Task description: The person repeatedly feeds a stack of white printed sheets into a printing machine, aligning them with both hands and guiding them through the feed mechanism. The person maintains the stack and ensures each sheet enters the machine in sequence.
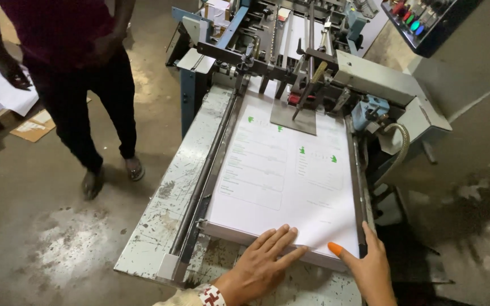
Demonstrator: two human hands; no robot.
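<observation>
Two hands: both bare hands rest flat at the near edge of a thick white stack of printed paper sheets (282, 181) with small green marks.
Left hand (259, 266): its grip is open, fingers spread over the near edge of the top sheet, the palm on the worn grey metal surface (165, 221) of the machine; it seems to press the stack square.
Right hand (370, 269): grip open too, an orange rubber cap on its thumb (336, 248), fingers along the stack's near right corner, holding nothing.
Stack position: it lies between a dark metal guide rail (202, 187) on the left edge and a side bar on the right, apparently kept straight by them; its far edge sits under the feeder head (301, 73).
Bystander: another person's dark-trousered legs (86, 119) stand on the concrete floor, well apart.
</observation>
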